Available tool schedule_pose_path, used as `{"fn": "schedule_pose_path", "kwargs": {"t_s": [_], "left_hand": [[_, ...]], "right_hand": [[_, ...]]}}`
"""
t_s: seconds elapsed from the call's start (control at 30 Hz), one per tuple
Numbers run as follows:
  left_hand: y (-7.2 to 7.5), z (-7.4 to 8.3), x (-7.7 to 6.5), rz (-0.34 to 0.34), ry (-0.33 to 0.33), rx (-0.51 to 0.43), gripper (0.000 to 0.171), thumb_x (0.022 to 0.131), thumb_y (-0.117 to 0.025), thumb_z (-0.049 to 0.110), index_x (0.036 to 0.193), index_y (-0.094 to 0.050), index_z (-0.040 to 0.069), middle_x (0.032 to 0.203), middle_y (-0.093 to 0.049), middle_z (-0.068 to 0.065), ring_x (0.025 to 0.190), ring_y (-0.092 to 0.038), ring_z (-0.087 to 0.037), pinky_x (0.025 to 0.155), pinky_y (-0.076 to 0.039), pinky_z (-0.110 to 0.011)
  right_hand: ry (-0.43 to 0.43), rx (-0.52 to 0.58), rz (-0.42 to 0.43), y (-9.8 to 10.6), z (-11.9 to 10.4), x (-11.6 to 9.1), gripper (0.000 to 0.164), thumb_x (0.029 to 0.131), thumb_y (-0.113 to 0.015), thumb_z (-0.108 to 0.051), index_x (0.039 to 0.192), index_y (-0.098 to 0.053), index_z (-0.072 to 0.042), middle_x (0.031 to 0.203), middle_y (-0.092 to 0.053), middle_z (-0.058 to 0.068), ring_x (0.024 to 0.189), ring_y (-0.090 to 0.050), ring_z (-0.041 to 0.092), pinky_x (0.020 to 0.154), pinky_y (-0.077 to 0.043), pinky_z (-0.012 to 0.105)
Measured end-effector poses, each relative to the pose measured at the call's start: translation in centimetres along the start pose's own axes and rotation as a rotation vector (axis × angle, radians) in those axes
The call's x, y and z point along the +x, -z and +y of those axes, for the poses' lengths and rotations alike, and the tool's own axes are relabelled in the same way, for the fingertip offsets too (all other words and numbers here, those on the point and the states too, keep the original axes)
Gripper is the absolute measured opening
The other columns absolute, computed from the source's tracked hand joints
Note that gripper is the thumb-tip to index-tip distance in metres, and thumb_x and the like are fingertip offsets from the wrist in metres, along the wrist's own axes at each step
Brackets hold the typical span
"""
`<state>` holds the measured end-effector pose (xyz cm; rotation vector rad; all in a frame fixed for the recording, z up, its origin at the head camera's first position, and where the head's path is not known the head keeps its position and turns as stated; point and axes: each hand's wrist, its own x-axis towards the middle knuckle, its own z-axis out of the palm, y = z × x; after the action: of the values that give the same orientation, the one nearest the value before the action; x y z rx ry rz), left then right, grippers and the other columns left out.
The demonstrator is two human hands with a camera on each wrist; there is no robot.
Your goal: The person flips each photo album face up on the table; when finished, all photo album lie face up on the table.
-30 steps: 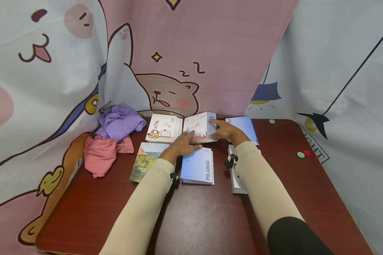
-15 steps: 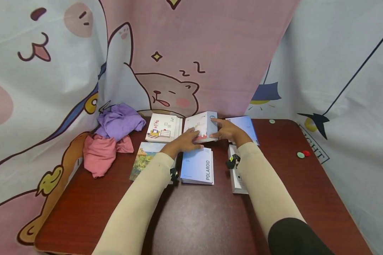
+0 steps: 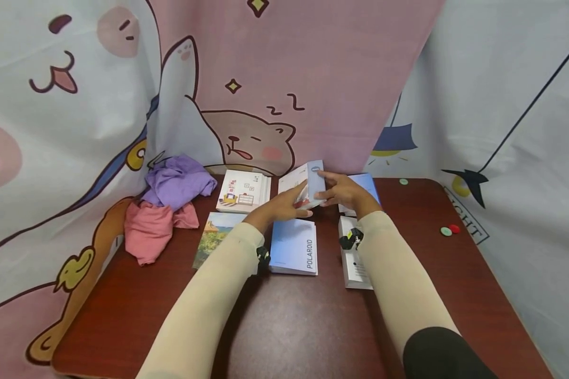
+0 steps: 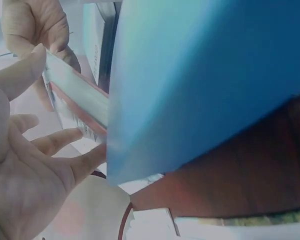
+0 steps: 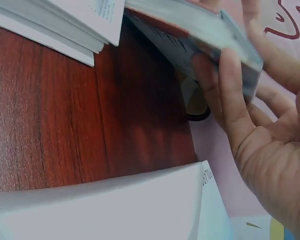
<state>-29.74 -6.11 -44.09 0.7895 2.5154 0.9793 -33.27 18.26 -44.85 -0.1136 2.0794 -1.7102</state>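
A thick white illustrated book (image 3: 290,181) with a blue-grey spine is tilted up at the back of the table, between both hands. My left hand (image 3: 277,206) has its fingers at the front cover and the thumb toward the lower edge. In the left wrist view that thumb reaches the corner of the book (image 4: 82,92), and the fingers lie along its cover. My right hand (image 3: 346,193) grips the spine end, its fingers spread round the edges. In the right wrist view the underside page edges of the book (image 5: 205,30) show, raised off the table.
A blue POLAROID album (image 3: 291,247) lies in front of the hands. Left of it are a landscape-covered book (image 3: 211,239) and another white illustrated book (image 3: 244,190). A white block-like book (image 3: 354,268) and a blue album (image 3: 367,184) lie right. Purple cloth (image 3: 180,179) and pink cloth (image 3: 147,229) lie far left.
The book has risen and turned so that its spine faces more toward me. Both hands have shifted slightly right with it, and the left hand has closed in over its cover.
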Motion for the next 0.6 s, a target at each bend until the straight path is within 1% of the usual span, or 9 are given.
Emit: {"fn": "schedule_pose_path", "kwargs": {"t_s": [0.07,0.13,0.23,0.3,0.43,0.53,0.6], "left_hand": [[-0.1,0.2,0.0,0.017,-0.028,-0.017,0.106,0.101,-0.079,0.033,0.178,-0.007,0.017,0.183,-0.023,-0.013,0.169,-0.026,-0.032,0.138,-0.023,-0.052],[-0.1,0.4,0.1,0.029,-0.047,-0.03,0.106,0.101,-0.079,0.03,0.178,-0.006,0.015,0.184,-0.02,-0.013,0.17,-0.024,-0.033,0.138,-0.022,-0.052],[-0.2,0.6,0.1,0.048,-0.043,-0.039,0.108,0.101,-0.08,0.029,0.178,-0.006,0.015,0.184,-0.016,-0.014,0.171,-0.021,-0.034,0.138,-0.022,-0.053],[-0.2,0.8,0.1,0.062,-0.037,-0.039,0.108,0.101,-0.08,0.03,0.178,-0.006,0.015,0.184,-0.014,-0.015,0.17,-0.021,-0.035,0.138,-0.023,-0.054],[-0.2,0.9,0.2,0.095,-0.033,-0.071,0.106,0.101,-0.08,0.03,0.178,-0.008,0.016,0.184,-0.015,-0.015,0.17,-0.022,-0.036,0.137,-0.025,-0.055],[-0.3,1.3,0.3,0.139,-0.063,-0.157,0.104,0.101,-0.08,0.028,0.178,-0.011,0.015,0.184,-0.016,-0.015,0.167,-0.028,-0.037,0.135,-0.031,-0.055],[-0.4,1.7,0.4,0.181,-0.091,-0.248,0.103,0.101,-0.08,0.027,0.177,-0.012,0.014,0.183,-0.018,-0.016,0.163,-0.035,-0.04,0.131,-0.038,-0.056]], "right_hand": [[0.02,0.03,-0.003,0.1,0.0,-0.1,0.085,0.106,-0.071,-0.011,0.176,-0.026,-0.03,0.184,-0.019,0.013,0.147,-0.055,0.039,0.111,-0.058,0.055],[0.046,0.068,-0.01,0.1,0.0,-0.2,0.075,0.112,-0.062,-0.018,0.176,-0.025,-0.032,0.182,-0.024,0.012,0.15,-0.053,0.039,0.116,-0.054,0.059],[0.093,0.162,-0.021,0.0,-0.2,-0.3,0.063,0.117,-0.049,-0.022,0.174,-0.027,-0.037,0.183,-0.025,0.008,0.157,-0.045,0.039,0.12,-0.047,0.065],[0.125,0.213,-0.03,-0.2,-0.3,-0.4,0.061,0.118,-0.045,-0.02,0.174,-0.029,-0.038,0.184,-0.021,0.006,0.16,-0.041,0.039,0.122,-0.044,0.066],[0.178,0.303,-0.017,-0.8,-0.4,-0.3,0.062,0.117,-0.045,-0.017,0.174,-0.03,-0.037,0.182,-0.025,0.01,0.16,-0.04,0.039,0.12,-0.043,0.071],[0.213,0.349,0.008,-1.2,-0.5,-0.3,0.064,0.117,-0.046,-0.017,0.175,-0.026,-0.037,0.182,-0.025,0.011,0.163,-0.035,0.038,0.119,-0.039,0.077],[0.233,0.357,0.034,-1.6,-0.6,-0.2,0.065,0.116,-0.048,-0.019,0.175,-0.025,-0.036,0.183,-0.024,0.01,0.166,-0.03,0.037,0.12,-0.037,0.079]]}}
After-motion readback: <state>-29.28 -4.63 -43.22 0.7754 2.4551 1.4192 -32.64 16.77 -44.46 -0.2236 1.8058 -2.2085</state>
